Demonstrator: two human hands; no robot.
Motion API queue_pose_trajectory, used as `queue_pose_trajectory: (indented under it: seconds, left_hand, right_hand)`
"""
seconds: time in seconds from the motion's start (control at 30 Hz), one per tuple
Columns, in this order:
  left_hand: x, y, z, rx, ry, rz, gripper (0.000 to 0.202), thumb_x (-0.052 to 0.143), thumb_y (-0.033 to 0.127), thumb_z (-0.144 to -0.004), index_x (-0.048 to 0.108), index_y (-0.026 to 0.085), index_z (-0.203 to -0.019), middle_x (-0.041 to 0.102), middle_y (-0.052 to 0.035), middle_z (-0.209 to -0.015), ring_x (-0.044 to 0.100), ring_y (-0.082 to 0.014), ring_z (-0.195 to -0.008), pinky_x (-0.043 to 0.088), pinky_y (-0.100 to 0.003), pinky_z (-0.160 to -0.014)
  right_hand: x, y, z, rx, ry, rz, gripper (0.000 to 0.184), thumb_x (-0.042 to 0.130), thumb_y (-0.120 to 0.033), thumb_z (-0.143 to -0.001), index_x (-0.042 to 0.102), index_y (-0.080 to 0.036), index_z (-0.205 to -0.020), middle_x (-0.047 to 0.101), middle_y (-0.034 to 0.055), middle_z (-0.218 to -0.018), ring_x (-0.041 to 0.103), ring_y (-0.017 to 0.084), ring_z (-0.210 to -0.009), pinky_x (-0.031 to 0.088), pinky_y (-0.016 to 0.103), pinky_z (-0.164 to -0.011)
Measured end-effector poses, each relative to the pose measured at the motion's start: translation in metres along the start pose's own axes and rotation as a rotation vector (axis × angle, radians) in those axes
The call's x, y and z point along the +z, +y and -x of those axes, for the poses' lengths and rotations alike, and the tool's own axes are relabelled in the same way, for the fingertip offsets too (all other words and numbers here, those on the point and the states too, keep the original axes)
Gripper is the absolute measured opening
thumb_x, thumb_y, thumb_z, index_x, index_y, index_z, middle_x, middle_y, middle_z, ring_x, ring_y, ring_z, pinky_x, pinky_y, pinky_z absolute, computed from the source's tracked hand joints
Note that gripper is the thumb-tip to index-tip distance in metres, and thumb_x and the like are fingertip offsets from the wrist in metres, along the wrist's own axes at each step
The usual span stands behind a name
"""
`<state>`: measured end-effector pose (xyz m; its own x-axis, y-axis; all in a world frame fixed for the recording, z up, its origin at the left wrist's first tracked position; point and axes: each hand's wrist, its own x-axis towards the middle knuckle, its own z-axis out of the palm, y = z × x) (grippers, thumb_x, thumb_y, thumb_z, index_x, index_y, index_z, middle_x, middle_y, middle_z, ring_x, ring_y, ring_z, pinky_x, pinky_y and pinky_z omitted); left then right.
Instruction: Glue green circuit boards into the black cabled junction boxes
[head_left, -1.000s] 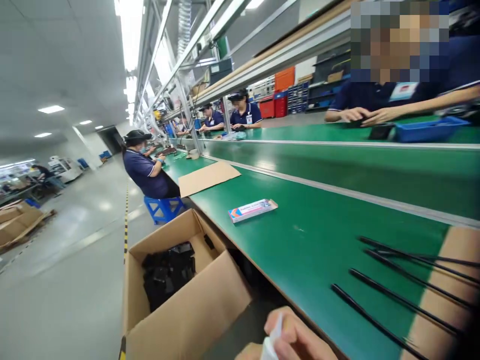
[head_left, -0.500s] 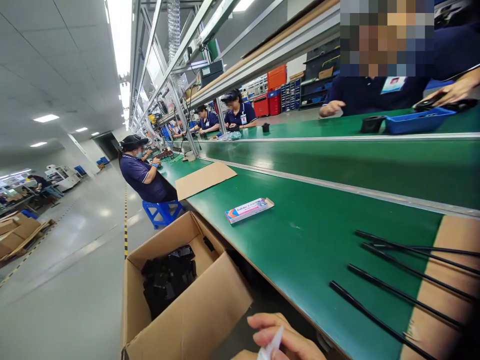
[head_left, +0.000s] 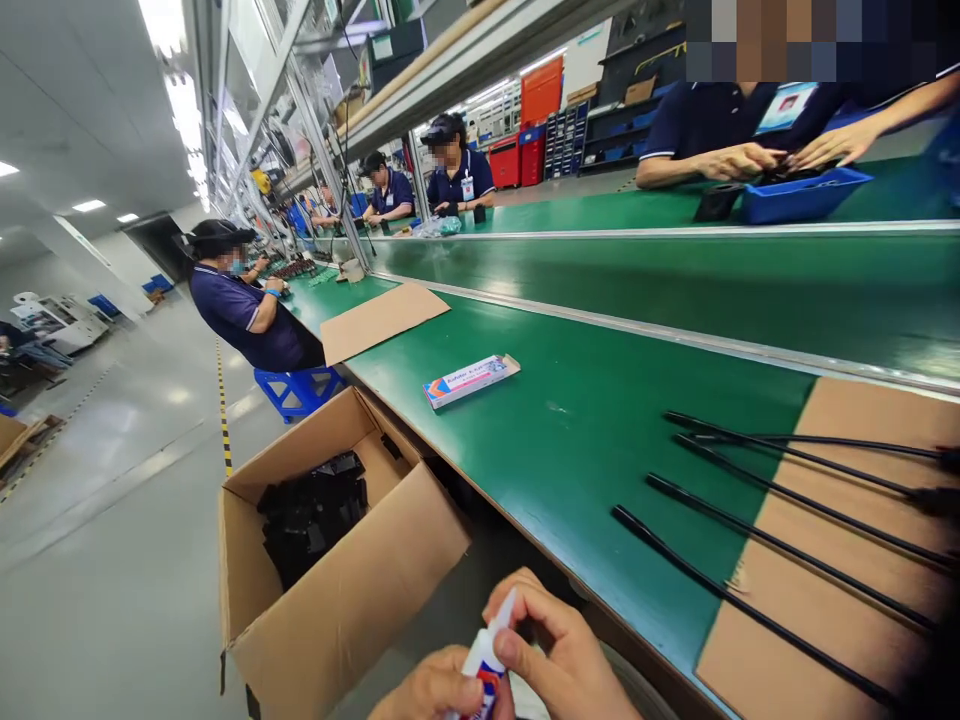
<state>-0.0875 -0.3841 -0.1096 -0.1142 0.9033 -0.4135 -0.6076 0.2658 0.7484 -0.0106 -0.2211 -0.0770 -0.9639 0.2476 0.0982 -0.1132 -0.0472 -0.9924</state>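
Observation:
At the bottom of the head view, my left hand [head_left: 439, 688] is closed around a white glue tube [head_left: 480, 660] with a red and blue label. My right hand [head_left: 555, 640] pinches the white cone-shaped nozzle [head_left: 502, 612] at the tube's upper end. The tube tilts up to the right, and its lower end is cut off by the frame edge. Beyond my hands, a slim printed carton [head_left: 471, 380] lies on the green bench [head_left: 570, 460], its right end flap open.
An open cardboard box [head_left: 345, 610] with black parts [head_left: 315, 510] stands left of the bench. Several black cables [head_left: 750, 590] lie over a cardboard sheet [head_left: 765, 640] at right. Another sheet [head_left: 386, 320] lies farther back. A co-worker across the bench handles something over a blue tray [head_left: 806, 200].
My hands have risen further into view, and the glue tube now shows in them. The camera view has shifted. The co-worker opposite has brought both hands together by the blue tray.

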Motion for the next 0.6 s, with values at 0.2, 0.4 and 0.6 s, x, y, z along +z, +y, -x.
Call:
queue_pose_trajectory:
  seconds: [0.2,0.4,0.6]
  left_hand:
    - [0.001,-0.014,-0.007,0.011,-0.078,0.035,0.074,0.055,0.087,-0.052,0.053,0.014,-0.048,0.036,0.0028,-0.037,0.033,-0.0073,-0.032,0.021,-0.021,-0.034]
    - [0.002,-0.013,-0.011,0.193,0.131,-0.084,0.063,0.06,0.075,-0.066,0.058,0.012,-0.068,0.04,0.0047,-0.041,0.028,-0.005,-0.035,0.016,-0.019,-0.037]
    - [-0.003,-0.019,-0.007,0.303,0.26,-0.287,0.067,0.054,0.074,-0.074,0.064,0.01,-0.092,0.042,0.0043,-0.046,0.032,-0.0069,-0.039,0.026,-0.02,-0.041]
  right_hand:
    - [0.001,0.0,0.001,0.024,-0.189,-0.102,0.043,0.056,-0.059,-0.083,0.068,-0.018,-0.084,0.055,0.0062,-0.087,0.053,0.017,-0.076,0.043,0.029,-0.067]
    - [0.015,0.007,-0.001,0.065,0.019,0.114,0.034,0.048,-0.047,-0.092,0.055,-0.017,-0.079,0.046,0.0025,-0.08,0.05,0.014,-0.07,0.04,0.027,-0.063]
    - [0.025,0.01,0.001,0.055,0.055,0.222,0.029,0.045,-0.042,-0.093,0.051,-0.017,-0.08,0.047,0.0035,-0.082,0.052,0.015,-0.073,0.042,0.028,-0.064]
